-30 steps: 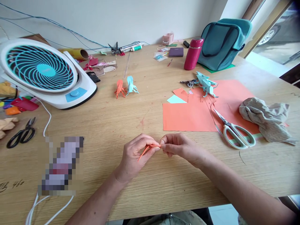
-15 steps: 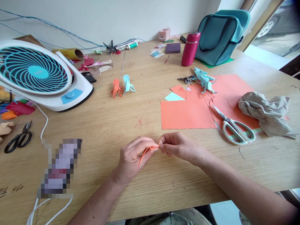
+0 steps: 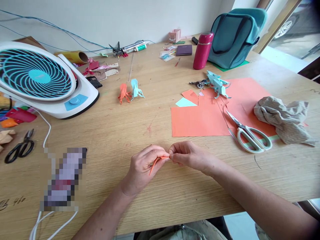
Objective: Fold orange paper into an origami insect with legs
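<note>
A small folded piece of orange paper (image 3: pixel 154 164) is pinched between the thumb and fingers of my left hand (image 3: pixel 143 166), one narrow strip of it pointing down toward me. My right hand (image 3: pixel 187 155) meets it from the right, thumb and forefinger closed on the paper's far tip. Fingers cover most of the folds. Beyond my hands lies a sheet of orange paper (image 3: pixel 197 123). Scissors with pale handles (image 3: pixel 252 138) rest to the right, partly over the orange sheets. An orange folded paper figure (image 3: pixel 123 93) and a light blue one (image 3: pixel 135 89) stand farther back.
At the left are a fan (image 3: pixel 80 100), black-handled scissors (image 3: pixel 21 148) and a blurred-out phone-like object (image 3: pixel 66 178) with white cables. Light blue paper figures (image 3: pixel 217 83), a pink flask (image 3: pixel 203 51), a teal bag (image 3: pixel 232 41) and a grey cloth (image 3: pixel 282 116) stand or lie at the right.
Almost nothing differs. My left hand has shifted very slightly to the right with the orange paper, and the view has tilted a little.
</note>
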Tool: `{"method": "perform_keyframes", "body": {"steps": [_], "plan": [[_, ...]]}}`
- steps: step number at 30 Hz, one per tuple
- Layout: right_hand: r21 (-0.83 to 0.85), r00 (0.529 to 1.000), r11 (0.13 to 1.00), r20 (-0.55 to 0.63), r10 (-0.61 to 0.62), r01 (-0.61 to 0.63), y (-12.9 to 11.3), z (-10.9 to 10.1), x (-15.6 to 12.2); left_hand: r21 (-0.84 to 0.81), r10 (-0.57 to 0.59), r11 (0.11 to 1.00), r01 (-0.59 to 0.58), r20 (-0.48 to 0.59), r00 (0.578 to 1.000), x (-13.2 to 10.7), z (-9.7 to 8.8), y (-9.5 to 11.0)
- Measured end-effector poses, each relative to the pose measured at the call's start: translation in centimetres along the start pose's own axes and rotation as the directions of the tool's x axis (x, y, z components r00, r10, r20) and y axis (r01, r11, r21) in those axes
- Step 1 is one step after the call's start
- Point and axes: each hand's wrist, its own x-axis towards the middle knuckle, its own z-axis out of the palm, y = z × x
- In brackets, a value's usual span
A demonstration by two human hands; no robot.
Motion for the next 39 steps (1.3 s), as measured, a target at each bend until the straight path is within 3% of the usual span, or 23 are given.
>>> {"method": "perform_keyframes", "body": {"steps": [16,24,33,39], "plan": [[0.127,0.996,0.987,-0.002,-0.094,0.093,0.61,0.23,0.34,-0.064,-0.054,0.997,0.051,-0.046,0.998,-0.06,0.13,-0.29],[0.093,0.995,0.990,-0.013,-0.101,0.102,0.72,0.33,0.43,-0.089,-0.010,0.996,0.008,-0.019,1.000,0.00,0.02,-0.47],[0.074,0.994,0.992,-0.024,-0.105,0.106,0.90,0.48,0.55,-0.084,-0.041,0.996,0.040,-0.012,0.999,0.36,-0.25,-0.25],[0.062,0.977,0.975,-0.036,-0.209,0.211,0.91,0.58,0.25,-0.081,-0.061,0.995,0.061,-0.008,0.998,0.45,-0.24,-0.23]]}}
